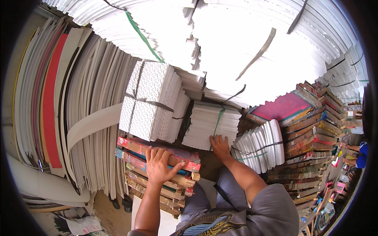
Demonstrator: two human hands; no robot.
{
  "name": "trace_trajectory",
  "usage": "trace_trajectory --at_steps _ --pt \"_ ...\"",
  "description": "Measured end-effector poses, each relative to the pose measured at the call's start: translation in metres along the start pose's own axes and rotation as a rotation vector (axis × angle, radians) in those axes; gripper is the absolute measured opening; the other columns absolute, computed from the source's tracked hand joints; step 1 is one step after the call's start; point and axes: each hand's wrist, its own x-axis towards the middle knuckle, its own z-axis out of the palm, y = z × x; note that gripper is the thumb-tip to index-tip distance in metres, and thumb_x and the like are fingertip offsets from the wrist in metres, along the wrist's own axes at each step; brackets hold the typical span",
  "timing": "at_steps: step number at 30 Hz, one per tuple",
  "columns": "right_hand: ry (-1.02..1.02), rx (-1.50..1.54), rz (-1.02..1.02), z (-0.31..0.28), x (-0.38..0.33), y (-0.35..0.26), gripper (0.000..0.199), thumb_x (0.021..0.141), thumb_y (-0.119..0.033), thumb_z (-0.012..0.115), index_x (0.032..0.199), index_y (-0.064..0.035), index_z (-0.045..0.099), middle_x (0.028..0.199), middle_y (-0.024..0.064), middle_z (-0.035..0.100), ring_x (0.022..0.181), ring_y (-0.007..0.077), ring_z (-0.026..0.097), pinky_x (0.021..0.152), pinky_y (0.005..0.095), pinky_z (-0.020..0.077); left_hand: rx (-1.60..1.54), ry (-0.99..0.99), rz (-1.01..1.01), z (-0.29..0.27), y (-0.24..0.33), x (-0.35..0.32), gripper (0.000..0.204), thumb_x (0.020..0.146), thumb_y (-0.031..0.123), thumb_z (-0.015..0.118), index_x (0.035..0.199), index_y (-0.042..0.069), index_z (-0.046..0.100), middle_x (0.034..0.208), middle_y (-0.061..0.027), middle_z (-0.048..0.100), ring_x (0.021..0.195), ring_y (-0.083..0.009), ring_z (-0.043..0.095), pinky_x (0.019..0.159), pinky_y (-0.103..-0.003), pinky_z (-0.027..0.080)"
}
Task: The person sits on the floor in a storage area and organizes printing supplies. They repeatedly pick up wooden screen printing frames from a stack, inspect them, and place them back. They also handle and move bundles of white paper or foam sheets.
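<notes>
My left hand [159,164] rests with its fingers spread on the top of a stack of paint-stained wooden frames [138,147], its thumb stretched out to the right. My right hand [221,146] lies with fingers apart against the near edge of a bundle of white sheets [208,124], by the green strap [219,120] that ties it. Just right of that hand leans a smaller strapped bundle of white sheets [262,147]. Left of the middle bundle stands a textured white block of sheets [143,102], bound crosswise with dark strap.
Tall white sheet stacks [260,51] fill the far side. Long upright panels [94,90], one of them red [53,106], line the left. More wooden frames [307,157] are piled on the right, beyond which a person in blue [361,154] shows at the rim.
</notes>
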Motion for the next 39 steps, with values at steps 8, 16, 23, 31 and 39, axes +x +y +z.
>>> trace_trajectory --at_steps 8,16,23,31,39 --pt "0.011 0.326 0.081 -0.059 0.084 0.030 0.073 0.094 -0.061 0.063 0.143 -0.0068 0.058 0.138 0.0200 0.057 0.133 0.0384 0.051 0.114 0.0607 0.0355 -0.001 -0.013 -0.014 0.002 0.000 -0.002 0.049 0.075 0.053 0.084 0.094 0.010 0.071 0.097 -0.0068 0.066 0.108 -0.0315 0.060 0.112 -0.055 0.035" --pt "-0.216 0.275 0.312 -0.011 0.170 0.069 0.068 0.103 -0.061 0.051 0.140 -0.0033 0.057 0.132 0.0218 0.065 0.126 0.0380 0.060 0.107 0.0541 0.0459 0.008 -0.022 -0.011 0.003 0.002 0.009 0.051 0.075 0.056 0.084 0.093 0.009 0.071 0.094 -0.0074 0.065 0.107 -0.0323 0.059 0.113 -0.055 0.034" --pt "-0.260 0.392 0.351 -0.004 0.164 0.076 0.070 0.104 -0.068 0.044 0.120 -0.0055 0.072 0.119 0.0214 0.072 0.116 0.0384 0.067 0.094 0.0525 0.0546 0.002 -0.012 -0.013 0.004 0.002 0.008 0.053 0.076 0.057 0.083 0.093 0.009 0.070 0.095 -0.0088 0.065 0.106 -0.0336 0.060 0.112 -0.055 0.035" --pt "-0.412 0.360 0.376 -0.012 0.199 0.099 0.072 0.103 -0.069 0.042 0.133 -0.0074 0.067 0.129 0.0234 0.069 0.125 0.0419 0.062 0.109 0.0548 0.0431 0.010 -0.040 -0.005 0.003 0.000 0.009 0.049 0.075 0.053 0.085 0.093 0.010 0.070 0.096 -0.0076 0.066 0.107 -0.0324 0.060 0.111 -0.055 0.035" --pt "0.004 0.319 0.166 -0.035 0.051 -0.005 0.061 0.086 -0.049 0.075 0.132 -0.0115 0.064 0.122 0.0157 0.060 0.117 0.0344 0.055 0.094 0.0531 0.0457 -0.009 0.017 0.015 0.004 0.000 0.011 0.051 0.075 0.054 0.083 0.092 0.008 0.069 0.093 -0.0090 0.064 0.103 -0.0337 0.060 0.108 -0.053 0.037"
